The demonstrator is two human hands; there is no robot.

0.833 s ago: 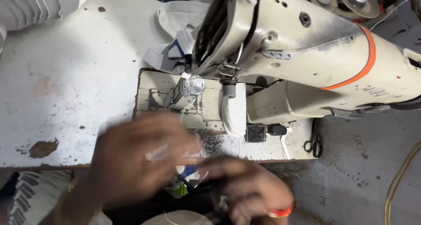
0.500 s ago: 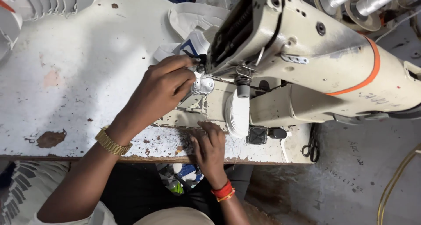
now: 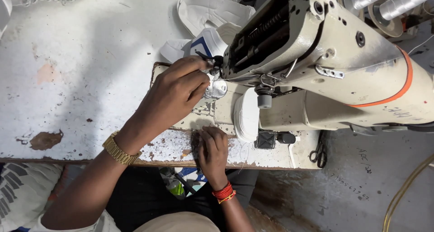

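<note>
Two hands work at a cream sewing machine (image 3: 325,55). The left hand (image 3: 174,98) has its fingers bunched narrow at the needle area, beside a shiny metal part (image 3: 217,89); whether they pinch anything cannot be told, since the fingertips hide the spot. The right hand (image 3: 213,153) lies flat, fingers loosely together, on the worn table (image 3: 68,78) near its front edge. White cut pieces (image 3: 203,15) lie behind the machine head, partly covered. Scissors (image 3: 319,154) rest by the table's right edge.
</note>
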